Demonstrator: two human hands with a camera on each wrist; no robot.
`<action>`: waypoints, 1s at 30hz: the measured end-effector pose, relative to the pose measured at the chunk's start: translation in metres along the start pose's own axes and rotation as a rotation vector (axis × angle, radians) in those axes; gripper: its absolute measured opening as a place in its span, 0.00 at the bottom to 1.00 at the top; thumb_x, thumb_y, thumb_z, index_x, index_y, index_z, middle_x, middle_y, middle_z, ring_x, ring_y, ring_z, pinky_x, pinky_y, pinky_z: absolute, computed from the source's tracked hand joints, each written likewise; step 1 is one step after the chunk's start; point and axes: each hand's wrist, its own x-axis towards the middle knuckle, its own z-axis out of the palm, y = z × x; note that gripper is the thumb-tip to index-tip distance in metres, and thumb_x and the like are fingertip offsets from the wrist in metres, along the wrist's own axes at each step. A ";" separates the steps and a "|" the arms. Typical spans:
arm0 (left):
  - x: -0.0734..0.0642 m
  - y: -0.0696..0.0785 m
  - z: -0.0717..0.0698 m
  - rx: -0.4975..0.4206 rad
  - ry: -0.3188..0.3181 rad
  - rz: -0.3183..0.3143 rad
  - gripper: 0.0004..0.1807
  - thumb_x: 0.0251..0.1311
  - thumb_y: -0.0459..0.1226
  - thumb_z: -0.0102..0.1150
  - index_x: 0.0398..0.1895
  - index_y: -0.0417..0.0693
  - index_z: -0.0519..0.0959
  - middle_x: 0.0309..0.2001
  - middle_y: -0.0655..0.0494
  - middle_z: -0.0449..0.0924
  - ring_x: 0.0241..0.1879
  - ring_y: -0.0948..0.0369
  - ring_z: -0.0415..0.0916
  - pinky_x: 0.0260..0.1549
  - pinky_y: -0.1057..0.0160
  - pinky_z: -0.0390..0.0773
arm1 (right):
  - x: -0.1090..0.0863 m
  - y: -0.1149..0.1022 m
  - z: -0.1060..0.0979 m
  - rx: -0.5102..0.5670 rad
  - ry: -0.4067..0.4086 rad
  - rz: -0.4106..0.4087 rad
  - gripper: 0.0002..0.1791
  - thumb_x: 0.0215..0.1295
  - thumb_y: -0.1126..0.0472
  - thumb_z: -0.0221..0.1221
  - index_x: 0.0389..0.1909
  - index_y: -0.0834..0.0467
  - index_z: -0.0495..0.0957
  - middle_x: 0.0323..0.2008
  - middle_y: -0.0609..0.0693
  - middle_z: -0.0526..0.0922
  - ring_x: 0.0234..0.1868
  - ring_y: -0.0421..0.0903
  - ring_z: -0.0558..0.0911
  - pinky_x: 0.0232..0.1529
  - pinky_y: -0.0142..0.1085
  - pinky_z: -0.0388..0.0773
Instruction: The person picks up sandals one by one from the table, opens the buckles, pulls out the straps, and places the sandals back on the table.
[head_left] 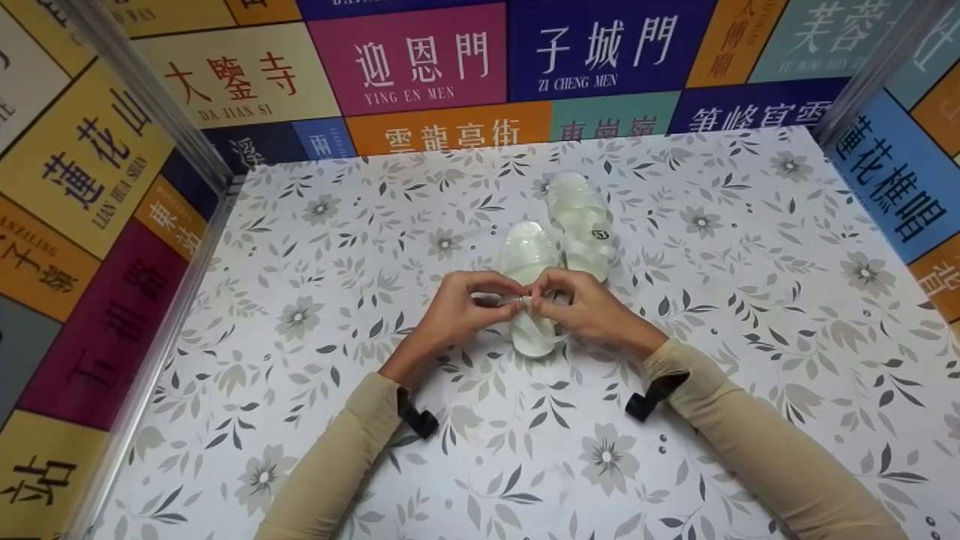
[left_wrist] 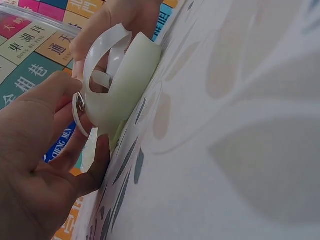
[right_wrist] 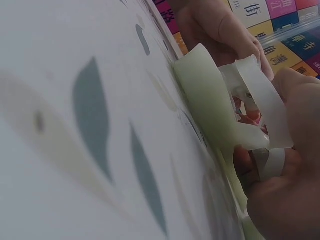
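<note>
Two translucent pale-green sandals lie side by side on the table. The nearer sandal (head_left: 533,341) is under both hands, its toe and heel showing beyond them; the other sandal (head_left: 576,201) lies just behind it to the right. From the left, my left hand (head_left: 456,306) pinches the nearer sandal's strap by a small metal buckle (left_wrist: 80,103). Opposite it, my right hand (head_left: 581,304) pinches the strap between thumb and finger, and the fingertips of both hands nearly meet. In the right wrist view the pale strap (right_wrist: 270,107) arches above the sole, partly hidden by fingers.
A white cloth with grey flowers and leaves covers the table (head_left: 420,465). Colourful panels with Chinese lettering (head_left: 409,67) stand along the back and both sides. Dark wrist bands (head_left: 420,420) sit over the beige sleeves (head_left: 345,450).
</note>
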 end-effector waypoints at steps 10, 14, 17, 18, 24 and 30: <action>0.000 -0.001 -0.004 -0.081 0.011 -0.058 0.10 0.65 0.35 0.76 0.48 0.52 0.91 0.47 0.55 0.93 0.48 0.56 0.91 0.54 0.57 0.90 | 0.001 0.005 -0.007 -0.005 -0.026 -0.032 0.04 0.78 0.61 0.62 0.42 0.58 0.81 0.52 0.51 0.88 0.54 0.52 0.87 0.54 0.40 0.86; -0.001 -0.001 -0.005 -0.068 0.004 -0.052 0.11 0.65 0.36 0.76 0.49 0.52 0.91 0.48 0.55 0.93 0.48 0.57 0.91 0.54 0.57 0.90 | 0.001 0.003 -0.005 -0.017 -0.032 -0.045 0.06 0.80 0.56 0.63 0.45 0.54 0.84 0.51 0.50 0.88 0.55 0.51 0.86 0.57 0.40 0.82; -0.001 -0.001 -0.006 -0.059 0.000 -0.050 0.12 0.65 0.36 0.77 0.50 0.52 0.91 0.48 0.55 0.93 0.48 0.57 0.91 0.55 0.58 0.90 | 0.002 0.002 -0.003 -0.041 -0.035 -0.053 0.08 0.79 0.50 0.64 0.47 0.50 0.86 0.49 0.48 0.88 0.54 0.50 0.85 0.56 0.41 0.82; -0.001 -0.001 -0.006 -0.054 0.000 -0.047 0.12 0.64 0.37 0.78 0.50 0.53 0.92 0.48 0.56 0.93 0.48 0.57 0.91 0.55 0.58 0.90 | 0.002 0.002 -0.002 -0.047 -0.034 -0.055 0.08 0.78 0.49 0.65 0.47 0.49 0.86 0.49 0.48 0.89 0.53 0.50 0.85 0.56 0.40 0.82; -0.001 -0.001 -0.005 -0.026 -0.013 -0.018 0.13 0.64 0.42 0.79 0.51 0.55 0.92 0.49 0.57 0.93 0.49 0.58 0.91 0.55 0.57 0.90 | 0.003 0.004 -0.001 -0.041 -0.038 -0.078 0.09 0.77 0.49 0.67 0.42 0.51 0.84 0.48 0.48 0.88 0.55 0.50 0.85 0.61 0.44 0.79; 0.000 -0.002 -0.004 -0.031 -0.017 -0.027 0.13 0.65 0.39 0.78 0.52 0.54 0.91 0.50 0.57 0.93 0.51 0.59 0.91 0.56 0.57 0.89 | 0.001 0.005 -0.003 -0.037 -0.041 -0.077 0.07 0.77 0.55 0.66 0.41 0.54 0.82 0.50 0.49 0.88 0.56 0.50 0.85 0.61 0.44 0.81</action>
